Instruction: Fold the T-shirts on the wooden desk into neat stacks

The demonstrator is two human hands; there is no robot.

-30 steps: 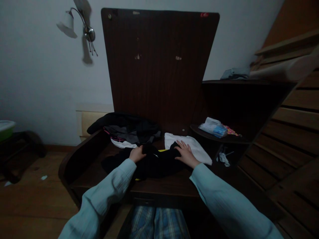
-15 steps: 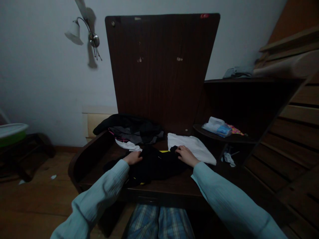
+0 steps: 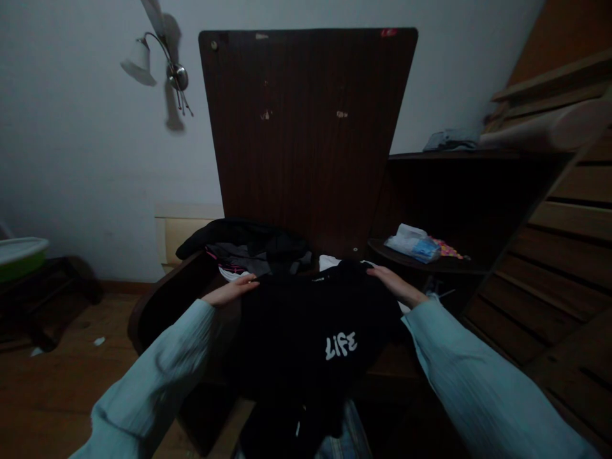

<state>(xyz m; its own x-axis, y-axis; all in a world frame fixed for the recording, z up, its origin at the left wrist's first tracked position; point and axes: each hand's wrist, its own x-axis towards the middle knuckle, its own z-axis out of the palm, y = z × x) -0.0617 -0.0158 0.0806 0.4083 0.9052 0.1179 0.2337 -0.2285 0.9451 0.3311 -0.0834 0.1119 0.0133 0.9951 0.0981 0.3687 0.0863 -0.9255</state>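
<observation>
A black T-shirt (image 3: 287,331) with white lettering on its front is spread between my hands, its neckline at the top. My left hand (image 3: 233,290) is closed on the shirt's upper left shoulder. At the upper right shoulder, my right hand (image 3: 394,285) pinches the cloth. The lower part of the shirt hangs past the front edge of the dark wooden desk, over my plaid trousers (image 3: 351,437). Behind the shirt, a folded white cloth (image 3: 328,262) is mostly hidden.
A pile of dark clothes (image 3: 258,239) lies at the desk's back left. On the right, a corner shelf (image 3: 459,269) holds a tissue packet (image 3: 414,243). A tall dark panel (image 3: 310,134) rises behind. A green basin (image 3: 23,260) stands far left on a stool.
The bunched black T-shirt has been lifted and opened out, showing its lettering. Both hands have moved apart and slightly up, and the shirt now covers much of the white cloth.
</observation>
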